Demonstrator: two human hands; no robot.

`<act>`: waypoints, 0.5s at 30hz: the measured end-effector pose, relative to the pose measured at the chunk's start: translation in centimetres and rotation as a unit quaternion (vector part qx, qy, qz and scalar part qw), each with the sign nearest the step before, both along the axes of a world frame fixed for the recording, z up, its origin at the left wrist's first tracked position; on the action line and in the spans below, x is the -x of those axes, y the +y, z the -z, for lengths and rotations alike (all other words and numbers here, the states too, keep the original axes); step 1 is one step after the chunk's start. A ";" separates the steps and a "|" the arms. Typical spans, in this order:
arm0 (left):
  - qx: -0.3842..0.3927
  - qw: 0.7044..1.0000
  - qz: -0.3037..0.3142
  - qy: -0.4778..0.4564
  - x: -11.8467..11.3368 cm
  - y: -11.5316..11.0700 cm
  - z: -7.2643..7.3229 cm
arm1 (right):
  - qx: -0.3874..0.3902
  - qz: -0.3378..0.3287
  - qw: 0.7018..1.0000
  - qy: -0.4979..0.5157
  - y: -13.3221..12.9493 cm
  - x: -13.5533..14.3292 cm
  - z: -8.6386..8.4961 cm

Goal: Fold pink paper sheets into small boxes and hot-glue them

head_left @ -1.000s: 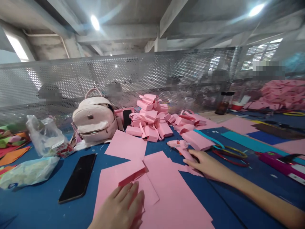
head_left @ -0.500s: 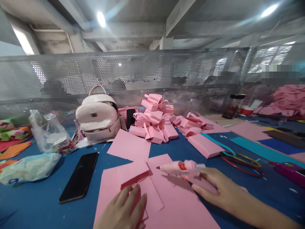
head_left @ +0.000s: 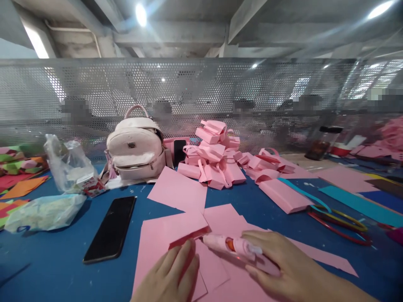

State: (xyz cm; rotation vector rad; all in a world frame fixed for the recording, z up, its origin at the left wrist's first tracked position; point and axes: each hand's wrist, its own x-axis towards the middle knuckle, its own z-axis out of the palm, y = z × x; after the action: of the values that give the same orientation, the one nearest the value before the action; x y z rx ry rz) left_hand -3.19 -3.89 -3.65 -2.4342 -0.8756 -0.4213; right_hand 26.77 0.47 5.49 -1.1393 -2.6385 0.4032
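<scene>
My right hand (head_left: pixel 267 260) is wrapped round the handle of a pink hot glue gun (head_left: pixel 225 243), its nozzle pointing left. The nozzle tip is at the edge of a folded piece of pink paper (head_left: pixel 189 226), close to my left fingertips. My left hand (head_left: pixel 173 272) grips that folded paper at its near edge, fingers curled; the thumb is mostly hidden. Beneath both hands lie several flat pink paper sheets (head_left: pixel 154 239), overlapping on the blue table.
A black phone (head_left: pixel 110 228) lies to the left, near a plastic packet (head_left: pixel 47 212). Farther back are a pale backpack (head_left: pixel 135 149) and a heap of folded pink paper pieces (head_left: pixel 217 155). Red and yellow rings (head_left: pixel 343 226) lie at right. A perforated metal screen (head_left: pixel 195 92) stands behind.
The glue gun in my right hand has moved left and down, bringing its nozzle to the folded paper beside my left fingers. My left hand still holds the paper; the view has shifted slightly right.
</scene>
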 end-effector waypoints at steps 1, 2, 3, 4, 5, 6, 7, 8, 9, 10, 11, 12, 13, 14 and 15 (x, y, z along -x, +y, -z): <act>-0.003 1.000 -0.002 0.002 0.0 0.0 0.0 | -0.002 0.000 1.000 -0.001 0.0 -0.1 0.0; -0.004 1.000 -0.002 0.005 0.1 0.0 0.0 | -0.004 0.003 1.000 0.001 0.0 -0.2 0.1; -0.004 1.000 -0.001 0.006 0.1 0.1 0.0 | -0.006 0.012 1.000 0.009 0.0 -0.5 0.2; -0.002 1.000 0.001 0.007 0.1 0.1 0.0 | -0.008 0.029 0.999 0.024 -0.1 -0.8 0.5; 0.002 1.000 0.002 0.007 0.2 0.1 0.1 | -0.010 0.053 0.998 0.044 -0.1 -1.1 0.8; 0.007 1.000 0.002 0.005 0.2 0.1 0.0 | -0.011 0.082 0.994 0.067 -0.1 -1.6 1.2; 0.012 1.000 0.003 0.003 0.2 0.2 0.0 | -0.011 0.109 0.990 0.087 -0.1 -2.1 1.7; 0.016 1.000 0.004 0.002 0.3 0.2 0.0 | -0.006 0.132 0.986 0.103 -0.1 -2.5 2.2; 0.020 1.000 0.006 0.004 0.3 0.3 -0.1 | 0.003 0.152 0.981 0.116 0.0 -3.0 2.6; 0.024 1.000 0.009 0.008 0.3 0.4 -0.2 | 0.015 0.169 0.977 0.126 0.1 -3.4 3.1; 0.028 0.999 0.012 0.013 0.4 0.6 -0.3 | 0.028 0.183 0.974 0.134 0.2 -3.8 3.5; 0.030 0.999 0.015 0.017 0.4 0.7 -0.4 | 0.040 0.197 0.970 0.140 0.3 -4.1 3.8; 0.033 0.999 0.017 0.022 0.4 0.9 -0.5 | 0.050 0.210 0.966 0.145 0.4 -4.3 4.0; 0.034 0.999 0.018 0.024 0.4 1.0 -0.5 | 0.057 0.221 0.962 0.148 0.5 -4.5 4.3; 0.035 0.999 0.020 0.026 0.4 1.0 -0.5 | 0.063 0.228 0.960 0.151 0.6 -4.6 4.4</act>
State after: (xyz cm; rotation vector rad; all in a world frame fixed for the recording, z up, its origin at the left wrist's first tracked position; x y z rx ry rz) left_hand -3.57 -2.87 -3.19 -2.5181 -0.8346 -0.3468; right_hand 31.39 1.08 1.04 -1.5375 -2.0354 0.5980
